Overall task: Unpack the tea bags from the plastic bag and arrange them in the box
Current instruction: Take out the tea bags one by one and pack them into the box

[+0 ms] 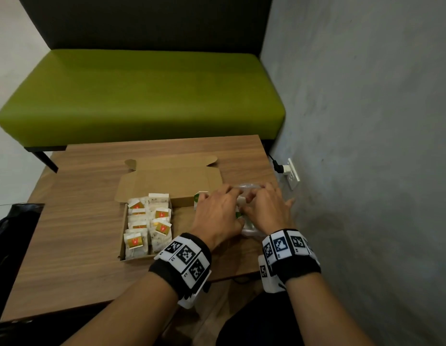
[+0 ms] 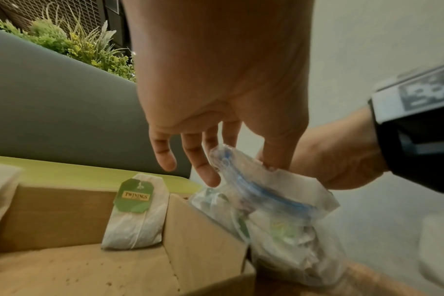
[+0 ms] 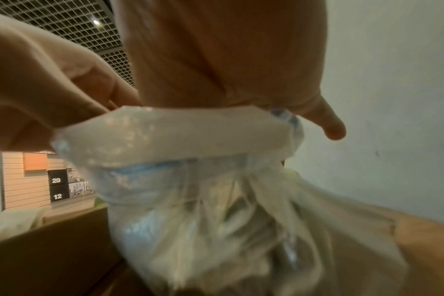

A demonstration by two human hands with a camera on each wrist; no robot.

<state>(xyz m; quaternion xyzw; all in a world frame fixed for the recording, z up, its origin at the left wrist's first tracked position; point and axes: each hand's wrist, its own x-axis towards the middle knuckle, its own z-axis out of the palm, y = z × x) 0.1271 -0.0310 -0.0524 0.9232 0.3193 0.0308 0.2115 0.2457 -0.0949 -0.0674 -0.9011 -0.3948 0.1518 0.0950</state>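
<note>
An open cardboard box [image 1: 167, 181] lies on the wooden table [image 1: 79, 258]. Its left part holds several tea bags with red and gold tags [image 1: 147, 228]. One green-tagged tea bag [image 2: 137, 212] leans upright in the box's far right corner. A clear plastic zip bag [image 2: 279, 230] with more tea bags stands just right of the box. My left hand [image 1: 229, 203] pinches the bag's top edge between thumb and fingers. My right hand [image 1: 256, 203] grips the same top edge from the right, little finger spread out. Both hands cover most of the bag in the head view.
A green bench [image 1: 142, 96] stands behind the table. A grey wall [image 1: 366, 121] runs close along the right, with a socket and plug [image 1: 290, 174] near the table's far right corner. A black bag [image 1: 12, 233] sits at the left edge.
</note>
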